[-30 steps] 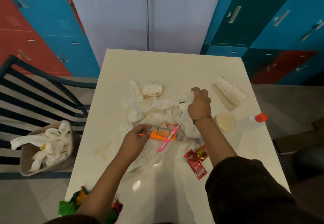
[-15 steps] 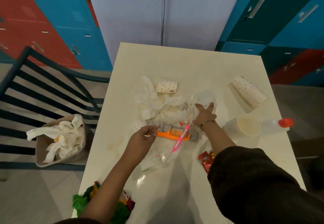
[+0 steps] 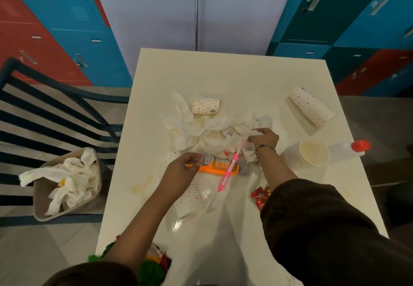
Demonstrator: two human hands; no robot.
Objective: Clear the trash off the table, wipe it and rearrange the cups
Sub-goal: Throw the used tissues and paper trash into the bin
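- Left grip (image 3: 184,168) was clenched on the left end of the orange comb (image 3: 214,169), mid-surface.
- Right grip (image 3: 264,139) was grasping the right side of the crumpled tissue pile (image 3: 196,131) at the centre of the surface (image 3: 223,73).
- Pink toothbrush (image 3: 229,173) lay tilted across the comb.
- Dotted cup (image 3: 206,106) lay on its side, touching the pile's far side.
- Lying cup stack (image 3: 312,110) sat near the far right corner.
- Upright cup stack (image 3: 311,154) stood by the right edge, just beside the right wrist.
- White bottle (image 3: 344,150) with a red cap lay at the right edge, beside the upright stack.
- Red sachets (image 3: 258,197) lay against the right sleeve.
- Bin (image 3: 42,205) of tissues stood on the floor off the left edge.
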